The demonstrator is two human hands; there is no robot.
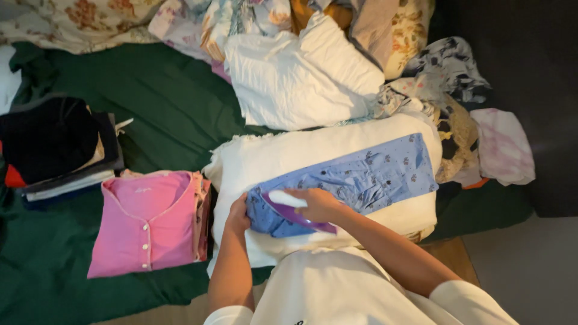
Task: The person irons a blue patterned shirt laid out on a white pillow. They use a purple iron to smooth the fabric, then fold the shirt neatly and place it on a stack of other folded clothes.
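Observation:
A blue patterned garment (373, 171) lies folded lengthwise on a white cloth pad (277, 157). My right hand (319, 204) grips the white handle of a purple iron (298, 215) resting on the garment's near end. My left hand (239, 215) pinches the garment's left edge next to the iron and holds it flat.
A folded pink buttoned top (147, 222) lies left of the pad on a dark green blanket (162, 102). A stack of dark folded clothes (54, 144) sits at far left. A heap of white and patterned laundry (313, 66) lies behind the pad, more crumpled pieces (481, 138) at right.

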